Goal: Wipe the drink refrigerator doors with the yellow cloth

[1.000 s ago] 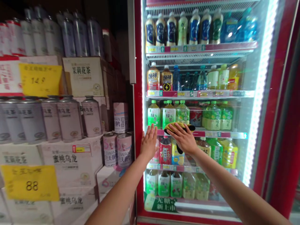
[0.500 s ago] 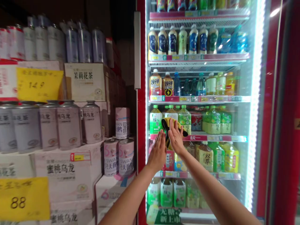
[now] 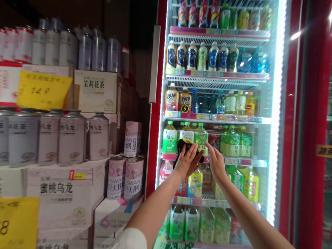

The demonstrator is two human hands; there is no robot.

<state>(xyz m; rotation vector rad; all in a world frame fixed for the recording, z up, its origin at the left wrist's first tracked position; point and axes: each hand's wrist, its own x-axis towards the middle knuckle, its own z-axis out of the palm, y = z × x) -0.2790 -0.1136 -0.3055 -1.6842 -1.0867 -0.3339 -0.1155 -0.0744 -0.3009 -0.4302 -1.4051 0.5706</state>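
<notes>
A crumpled black and yellow cloth [image 3: 181,145] is at the glass front of a lit drinks cooler, level with the shelf of green tea bottles [image 3: 169,137]. My left hand [image 3: 187,162] is on the cloth, its fingers bent over it and covering most of it. Just to the right, my right hand [image 3: 217,164] is off the cloth, with fingers apart and pointing up. Nothing shows in that hand. Behind both hands, a yellow-labelled drink [image 3: 195,183] and other bottles stand on the shelves, partly hidden by my arms.
The cooler's red frame [image 3: 153,138] has a pale upright handle [image 3: 155,64] on its left side. Tall metal cans [image 3: 72,138] stand on stacked cartons [image 3: 59,193] at the left, with pink-white cans [image 3: 134,178] close to the frame. A yellow price sign [image 3: 44,90] hangs there.
The cloth has passed from under my right hand to my left hand. My right hand has moved right, away from it. The view has tilted and shifted slightly.
</notes>
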